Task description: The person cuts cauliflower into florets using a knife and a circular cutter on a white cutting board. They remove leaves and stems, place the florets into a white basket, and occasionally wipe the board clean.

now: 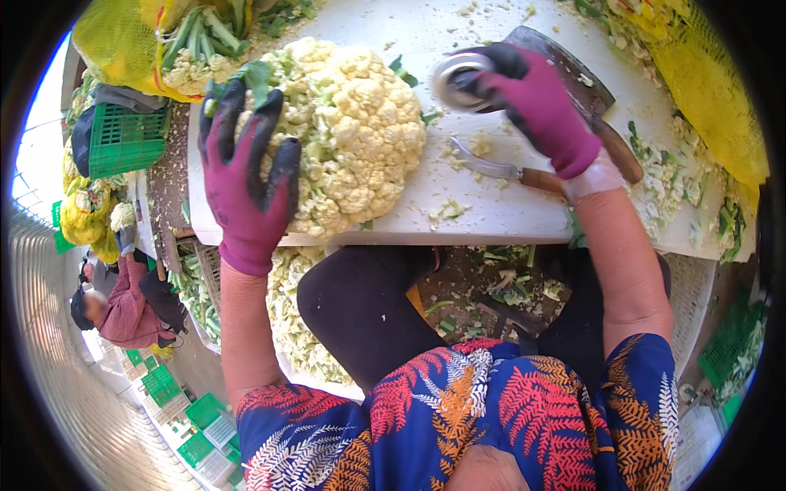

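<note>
A large cauliflower head (359,141) lies at the near edge of a white work table (393,230). My gloved left hand (249,166) rests with spread fingers on its left side, beside a green leaf. My gloved right hand (531,92) grips a round, ring-like metal object (463,81), blurred, above the table to the right of the cauliflower; its exact kind I cannot tell. Under and beyond the right hand lies a broad-bladed cleaver (568,70) with a wooden handle. A curved knife (491,167) with a wooden handle lies nearer, partly beneath my right wrist.
Yellow mesh sacks stand at the upper left (120,46) and right (706,92). Trimmings litter the table. More cauliflower (301,319) is below its edge, left of my legs. A green crate (129,140) stands at left, and a co-worker (132,301) works beyond.
</note>
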`<state>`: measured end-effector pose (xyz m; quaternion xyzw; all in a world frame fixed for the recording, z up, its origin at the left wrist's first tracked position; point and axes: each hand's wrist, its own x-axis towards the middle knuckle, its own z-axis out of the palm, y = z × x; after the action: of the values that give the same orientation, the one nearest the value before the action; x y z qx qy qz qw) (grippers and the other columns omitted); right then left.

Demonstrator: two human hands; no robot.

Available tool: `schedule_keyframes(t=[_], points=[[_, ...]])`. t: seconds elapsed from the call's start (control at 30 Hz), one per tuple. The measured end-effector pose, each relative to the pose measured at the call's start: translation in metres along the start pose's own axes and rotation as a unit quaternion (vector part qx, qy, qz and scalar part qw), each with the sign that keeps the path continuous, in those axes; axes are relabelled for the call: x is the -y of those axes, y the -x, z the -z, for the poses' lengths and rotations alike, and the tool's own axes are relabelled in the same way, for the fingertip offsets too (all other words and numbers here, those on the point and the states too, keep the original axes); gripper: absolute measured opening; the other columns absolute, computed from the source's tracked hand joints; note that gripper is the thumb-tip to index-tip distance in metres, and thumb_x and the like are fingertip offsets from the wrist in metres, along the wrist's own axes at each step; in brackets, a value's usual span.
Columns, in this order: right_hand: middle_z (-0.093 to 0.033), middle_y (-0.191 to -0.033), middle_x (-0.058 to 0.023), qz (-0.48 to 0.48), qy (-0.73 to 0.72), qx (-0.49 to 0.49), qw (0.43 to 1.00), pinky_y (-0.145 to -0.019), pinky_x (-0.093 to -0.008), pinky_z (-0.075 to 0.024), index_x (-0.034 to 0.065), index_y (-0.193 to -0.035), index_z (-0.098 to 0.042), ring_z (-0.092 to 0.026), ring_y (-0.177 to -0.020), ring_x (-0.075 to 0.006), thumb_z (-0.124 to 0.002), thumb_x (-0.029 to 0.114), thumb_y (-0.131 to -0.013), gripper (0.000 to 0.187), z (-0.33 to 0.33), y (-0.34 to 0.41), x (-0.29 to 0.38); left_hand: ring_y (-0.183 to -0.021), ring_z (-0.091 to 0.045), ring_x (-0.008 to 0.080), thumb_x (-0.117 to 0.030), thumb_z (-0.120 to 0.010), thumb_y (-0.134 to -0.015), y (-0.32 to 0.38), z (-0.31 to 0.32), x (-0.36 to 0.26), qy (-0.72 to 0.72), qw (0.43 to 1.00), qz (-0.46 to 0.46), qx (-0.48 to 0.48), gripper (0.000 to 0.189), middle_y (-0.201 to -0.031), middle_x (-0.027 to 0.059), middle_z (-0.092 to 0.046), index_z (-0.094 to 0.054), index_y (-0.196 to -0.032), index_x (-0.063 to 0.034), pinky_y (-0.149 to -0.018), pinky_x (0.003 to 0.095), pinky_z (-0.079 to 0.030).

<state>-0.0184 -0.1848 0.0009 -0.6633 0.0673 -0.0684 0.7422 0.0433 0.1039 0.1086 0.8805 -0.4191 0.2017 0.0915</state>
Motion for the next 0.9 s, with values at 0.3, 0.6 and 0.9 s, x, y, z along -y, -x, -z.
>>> schedule_keyframes(t=[0.3, 0.6, 0.9], points=[[-0.069, -0.09, -0.0121, -0.086, 0.08, -0.165, 0.979, -0.054, -0.0248, -0.0523, -0.0025, -0.111, -0.064, -0.064, -0.065, -0.0124, -0.062, 0.009, -0.082, 0.031, 0.041, -0.009, -0.014, -0.128, -0.043, 0.0385, -0.025, -0.064, -0.084, 0.006, -0.001, 0.002, 0.007, 0.999, -0.017, -0.041, 0.039, -0.133, 0.0174, -0.051, -0.066, -0.121, -0.0119, -0.111, 0.0482, -0.031], [-0.063, -0.075, -0.0034, -0.026, 0.13, -0.031, 0.991, -0.054, -0.0255, -0.0454, 0.0005, -0.103, -0.066, -0.054, -0.059, -0.0094, -0.061, 0.014, -0.086, 0.022, 0.001, -0.027, 0.016, -0.131, -0.042, 0.0393, -0.026, -0.057, -0.087, 0.049, 0.002, -0.008, -0.024, 0.997, 0.01, -0.073, 0.04, -0.136, 0.02, -0.048, -0.065, -0.12, -0.0055, -0.112, 0.0526, -0.027], [-0.065, -0.082, -0.004, -0.033, 0.047, -0.001, 0.998, -0.052, -0.0212, -0.0423, -0.002, -0.117, -0.062, -0.051, -0.061, -0.0067, -0.064, 0.022, -0.085, 0.04, -0.034, -0.035, 0.045, -0.128, -0.043, 0.043, -0.022, -0.061, -0.083, 0.049, 0.002, 0.004, 0.012, 0.996, -0.023, -0.091, 0.035, -0.134, 0.0212, -0.05, -0.069, -0.115, -0.0074, -0.111, 0.054, -0.029]])
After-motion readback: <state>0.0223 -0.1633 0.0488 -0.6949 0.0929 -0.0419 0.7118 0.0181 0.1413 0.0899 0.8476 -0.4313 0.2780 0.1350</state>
